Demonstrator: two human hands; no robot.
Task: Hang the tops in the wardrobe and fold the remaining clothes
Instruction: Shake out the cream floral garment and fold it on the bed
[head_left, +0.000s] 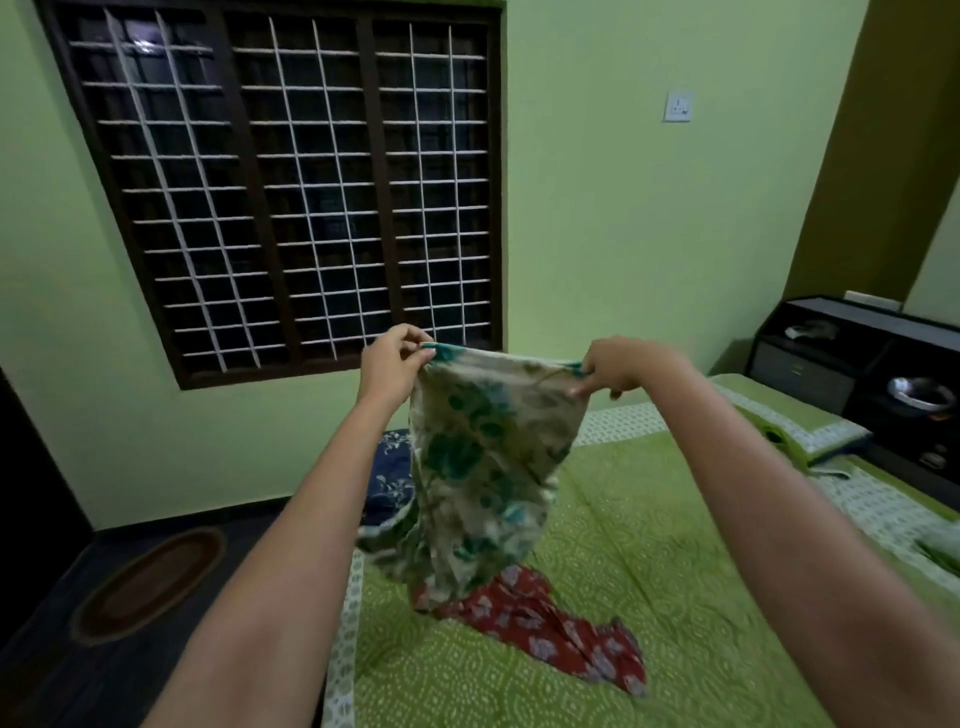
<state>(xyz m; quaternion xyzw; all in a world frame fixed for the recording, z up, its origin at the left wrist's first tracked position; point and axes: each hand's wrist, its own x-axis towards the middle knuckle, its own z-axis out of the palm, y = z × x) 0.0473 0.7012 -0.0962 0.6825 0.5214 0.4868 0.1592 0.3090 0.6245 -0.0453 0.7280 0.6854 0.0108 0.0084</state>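
Head view: both arms stretched out over the bed, each hand pinching a top corner of a cream garment with teal floral print. Left hand has fingers and thumb curled tight on the left corner; right hand pinches the right corner, fingers bent round the edge, slightly blurred. Garment is held up in the air between the hands, top edge roughly horizontal and taut, body hanging straight down, so long axis is vertical, held edge up, loose end down, where it bunches and touches the bed. Can't tell if it's a top or a bottom. Progress looks early to middle: nothing folded in view, no wardrobe or hanger visible, so no telling what has been hung. A red floral garment lies crumpled on the green bedsheet just below the hanging piece, long axis running diagonally toward lower right, unfolded. A dark blue printed cloth lies at the far bed edge behind the held piece, partly hidden. At least these three appear left to handle.
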